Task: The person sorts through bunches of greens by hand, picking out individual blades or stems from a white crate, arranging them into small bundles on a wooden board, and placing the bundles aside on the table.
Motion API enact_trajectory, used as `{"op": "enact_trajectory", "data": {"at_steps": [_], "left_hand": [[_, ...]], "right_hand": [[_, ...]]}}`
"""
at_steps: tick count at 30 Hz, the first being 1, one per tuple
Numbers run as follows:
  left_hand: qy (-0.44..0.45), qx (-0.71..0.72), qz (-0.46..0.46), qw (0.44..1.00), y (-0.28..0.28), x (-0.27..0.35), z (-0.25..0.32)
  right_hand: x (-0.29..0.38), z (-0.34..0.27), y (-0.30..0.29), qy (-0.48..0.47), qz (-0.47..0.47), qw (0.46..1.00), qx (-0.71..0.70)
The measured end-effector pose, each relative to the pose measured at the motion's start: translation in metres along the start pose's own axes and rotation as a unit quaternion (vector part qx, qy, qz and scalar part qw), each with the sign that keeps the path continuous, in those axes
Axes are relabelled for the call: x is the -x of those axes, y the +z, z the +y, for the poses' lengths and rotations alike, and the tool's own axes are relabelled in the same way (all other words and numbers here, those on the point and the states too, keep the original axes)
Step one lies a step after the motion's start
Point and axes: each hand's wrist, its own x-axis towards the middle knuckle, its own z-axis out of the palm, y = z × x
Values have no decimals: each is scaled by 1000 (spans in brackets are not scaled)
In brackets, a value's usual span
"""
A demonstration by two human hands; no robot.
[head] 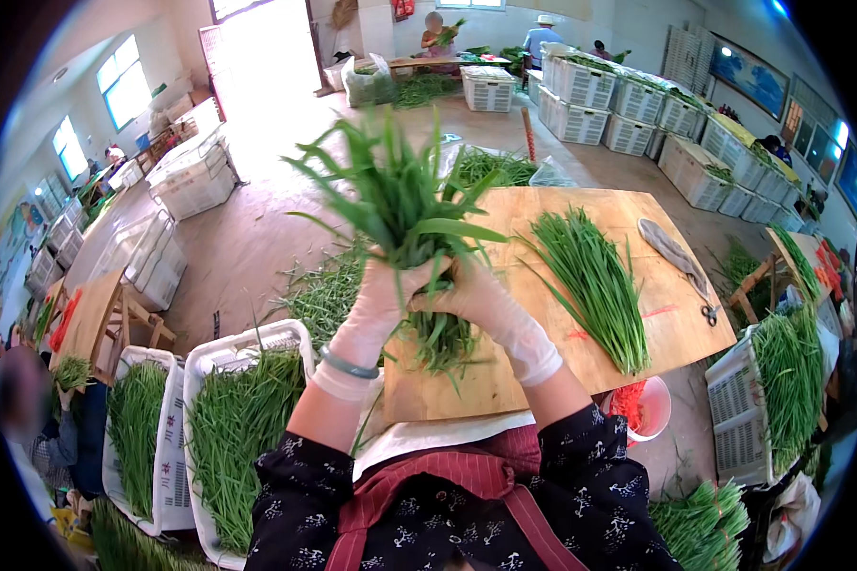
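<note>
Both of my gloved hands are closed around one bunch of long green leaves (393, 193), lifted over the left part of a wooden board (500, 400). My left hand (393, 285) grips it from the left, with a bangle on that wrist. From the right, my right hand (482, 289) wraps the same bunch, thumbs close together. Leaf tips fan out above, and the other end hangs below my fingers. A second pile of green stalks (593, 285) lies on the board to the right. Beyond it rest a grey cloth (668, 246) and small scissors (709, 314).
Plastic crates (307, 342) of greens stand at my left, and another crate (735, 407) is at my right. A bucket (657, 407) with red strips sits under the board's edge. Leaf scraps (328, 292) cover floor left of the board. A co-worker (50, 421) is at far left.
</note>
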Motion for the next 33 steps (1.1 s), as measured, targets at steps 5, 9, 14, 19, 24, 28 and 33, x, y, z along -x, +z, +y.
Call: {"op": "enact_trajectory", "data": {"at_steps": [5,9,14,19,24,28,33], "left_hand": [[-35,-100,13,994,-11,5,13],[-21,-184,138,973,12,-8,13],[7,-122,181,976,-27,-21,4],[-40,-59,123,990,-22,-34,6],[5,-79,64,995,4,-30,27],[-74,-109,50,990,9,-28,11],[-118,-101,11,988,-14,-31,13]], "right_hand": [[-8,-1,27,53,-15,994,92],[-19,29,46,-41,20,949,312],[18,26,42,31,-13,936,350],[81,56,-35,89,-97,935,328],[72,3,-83,17,27,975,222],[51,-12,-82,-68,39,967,241],[-11,-14,-43,-81,18,996,-38]]}}
